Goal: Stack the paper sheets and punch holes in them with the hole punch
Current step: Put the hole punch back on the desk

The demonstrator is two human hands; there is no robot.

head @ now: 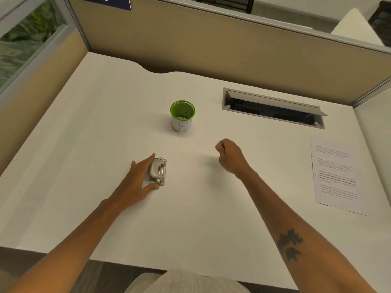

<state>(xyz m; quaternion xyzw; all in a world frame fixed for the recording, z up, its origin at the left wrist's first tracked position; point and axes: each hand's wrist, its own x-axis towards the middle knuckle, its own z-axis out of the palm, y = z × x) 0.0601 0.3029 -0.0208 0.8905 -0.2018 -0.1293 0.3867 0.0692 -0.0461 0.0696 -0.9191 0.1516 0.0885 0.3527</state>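
Note:
A small grey hole punch (158,171) stands on the white desk (84,144), left of centre. My left hand (138,180) wraps around its left side, fingers along the far end and thumb at the near end. My right hand (230,156) hovers over the middle of the desk in a loose fist with nothing in it. Printed paper sheets (336,176) lie flat at the desk's right edge, well apart from both hands.
A green mesh cup (182,115) with a white label marked "B" stands behind the punch at mid-desk. An open cable hatch (273,107) is sunk into the desk at the back right. Beige partition walls enclose the back and sides.

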